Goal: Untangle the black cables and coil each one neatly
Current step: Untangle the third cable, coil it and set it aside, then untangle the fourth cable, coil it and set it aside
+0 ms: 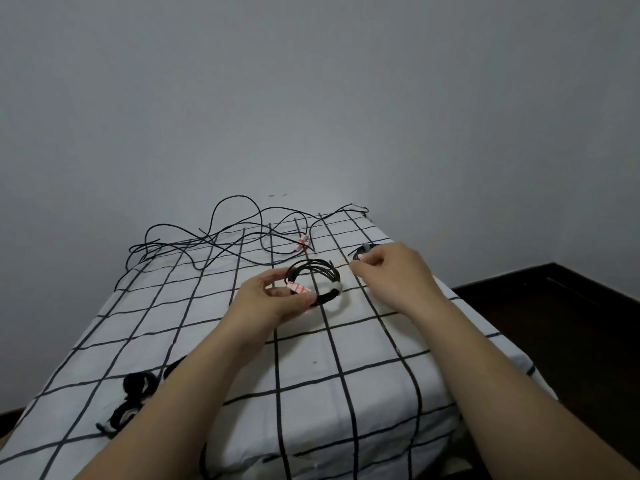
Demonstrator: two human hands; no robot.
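Left hand point(273, 299) pinches coiled cable point(313, 280) (right hand point(391, 271) curled).

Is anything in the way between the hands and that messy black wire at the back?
Nothing visible blocks it. The loose cable lies beyond the left hand and right hand, with only bare checked sheet between. The left hand already holds a coiled cable.

checked sheet point(363, 344) on bed, grey wall point(311, 98), dark floor point(571, 323).
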